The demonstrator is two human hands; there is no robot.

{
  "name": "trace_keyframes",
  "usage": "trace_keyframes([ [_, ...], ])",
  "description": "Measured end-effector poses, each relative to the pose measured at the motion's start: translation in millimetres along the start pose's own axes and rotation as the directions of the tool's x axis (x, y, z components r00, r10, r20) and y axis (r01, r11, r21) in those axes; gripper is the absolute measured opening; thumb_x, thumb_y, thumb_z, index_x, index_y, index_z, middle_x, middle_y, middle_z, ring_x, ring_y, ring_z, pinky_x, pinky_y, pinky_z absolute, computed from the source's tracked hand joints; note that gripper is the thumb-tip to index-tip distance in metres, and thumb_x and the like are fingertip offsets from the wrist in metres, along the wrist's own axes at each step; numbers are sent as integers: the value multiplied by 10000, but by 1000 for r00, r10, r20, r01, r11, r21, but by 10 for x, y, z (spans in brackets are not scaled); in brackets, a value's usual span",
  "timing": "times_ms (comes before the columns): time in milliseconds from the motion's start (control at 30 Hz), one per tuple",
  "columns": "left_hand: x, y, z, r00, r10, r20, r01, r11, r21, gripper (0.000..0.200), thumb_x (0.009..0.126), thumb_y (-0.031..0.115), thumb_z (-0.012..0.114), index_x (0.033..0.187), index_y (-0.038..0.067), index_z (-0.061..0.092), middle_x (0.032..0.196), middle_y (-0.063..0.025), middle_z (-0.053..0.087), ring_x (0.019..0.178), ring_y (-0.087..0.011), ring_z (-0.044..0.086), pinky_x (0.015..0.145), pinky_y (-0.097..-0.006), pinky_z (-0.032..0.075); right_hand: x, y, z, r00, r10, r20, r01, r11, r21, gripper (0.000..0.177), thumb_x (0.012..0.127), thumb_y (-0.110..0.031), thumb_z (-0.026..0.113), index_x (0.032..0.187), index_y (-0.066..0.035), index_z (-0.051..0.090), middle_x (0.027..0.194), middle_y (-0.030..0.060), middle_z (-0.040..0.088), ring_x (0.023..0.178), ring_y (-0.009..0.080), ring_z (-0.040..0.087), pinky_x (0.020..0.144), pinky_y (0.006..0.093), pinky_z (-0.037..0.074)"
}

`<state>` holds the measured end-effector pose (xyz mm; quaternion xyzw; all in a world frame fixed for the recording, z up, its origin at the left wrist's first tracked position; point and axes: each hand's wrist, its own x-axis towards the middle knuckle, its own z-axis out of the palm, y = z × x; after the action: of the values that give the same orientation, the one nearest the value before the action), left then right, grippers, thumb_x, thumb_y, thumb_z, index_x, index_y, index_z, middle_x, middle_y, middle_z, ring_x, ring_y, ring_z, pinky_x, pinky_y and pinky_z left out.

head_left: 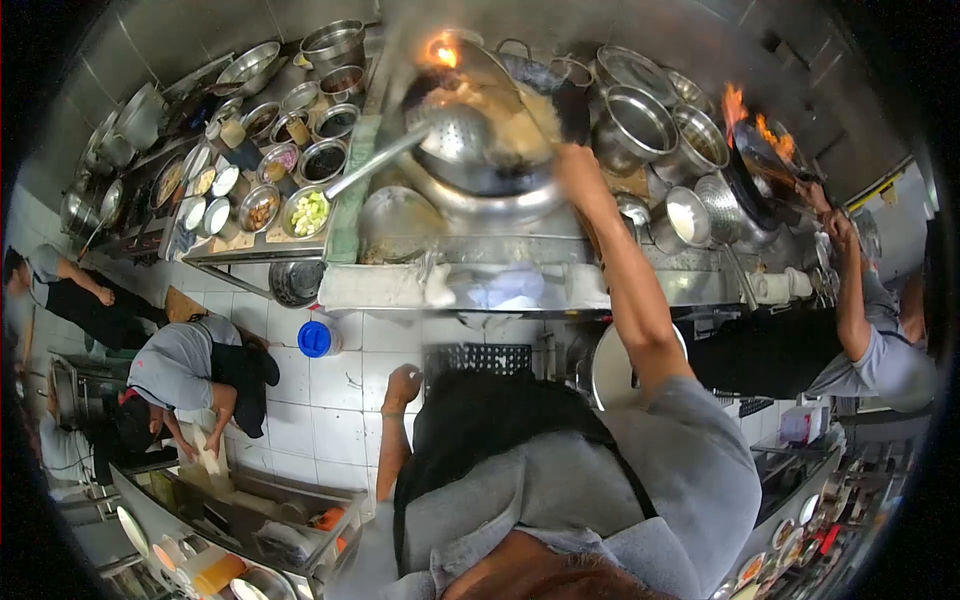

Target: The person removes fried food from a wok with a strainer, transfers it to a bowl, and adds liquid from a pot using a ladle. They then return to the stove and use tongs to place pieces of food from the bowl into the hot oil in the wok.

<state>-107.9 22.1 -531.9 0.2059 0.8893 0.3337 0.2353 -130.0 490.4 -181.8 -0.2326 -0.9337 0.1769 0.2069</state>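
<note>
Closest in, the left hand (403,385) hangs at the person's side above the white floor tiles (330,385). Its fingers are curled into a loose fist with nothing in it, and it is just left of a black crate (478,357) under the surface. A blue-lidded tub (317,339) stands on the floor farther left. Beyond these runs the steel front edge of the surface (380,285), with white cloths (495,285) bunched on it. The right arm stretches forward over that edge. The right hand (578,163) is clenched on the right rim of the wok (480,165), though motion blur hides the fingers. The wok sits in the middle of the cooking line with pale food (528,125) heaped against its right side. A perforated ladle (452,133) lies in it with no hand on it. Its long axis runs diagonally: the bowl is up in the wok, and the handle points down and left toward a bowl of chopped greens (308,212) among the seasoning bowls. A flame (441,50) licks at the wok's far rim. Steel pots (635,120) stand to the right. Past them a co-worker's hand (812,193) holds a second wok (755,180) that is flaring.
</note>
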Motion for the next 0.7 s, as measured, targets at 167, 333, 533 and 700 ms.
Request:
trace_keyframes([
  [167,-59,-110,64,998,-31,46,29,999,43,278,855,241,693,1005,10,722,1067,-208,708,1023,-349,678,885,-395,536,-128,-117,-60,991,-76,-106,86,992,94,250,764,-12,589,994,10,685,887,302,664,890,489,645,823,538,520],
  [333,-17,76,-6,993,42,110,-46,998,33,262,852,246,665,957,12,714,1021,-217,695,984,-393,654,870,-437,523,87,178,16,992,-20,121,18,1000,17,285,783,-35,605,1054,-14,691,891,301,662,906,466,653,841,526,512],
  [533,120,199,-224,998,58,-4,-57,998,23,280,862,270,670,963,13,719,1005,-225,699,986,-396,658,861,-444,523,-312,152,-139,986,-30,-162,43,996,78,298,801,15,552,1069,-2,683,881,314,652,893,468,652,827,514,522],
  [700,380,198,-410,976,192,99,-197,980,39,267,877,259,657,971,15,717,1005,-221,701,957,-394,662,856,-448,516,-83,439,-178,990,121,71,-127,989,77,452,793,7,519,1226,-21,647,1055,314,642,1048,444,632,922,475,498],
])
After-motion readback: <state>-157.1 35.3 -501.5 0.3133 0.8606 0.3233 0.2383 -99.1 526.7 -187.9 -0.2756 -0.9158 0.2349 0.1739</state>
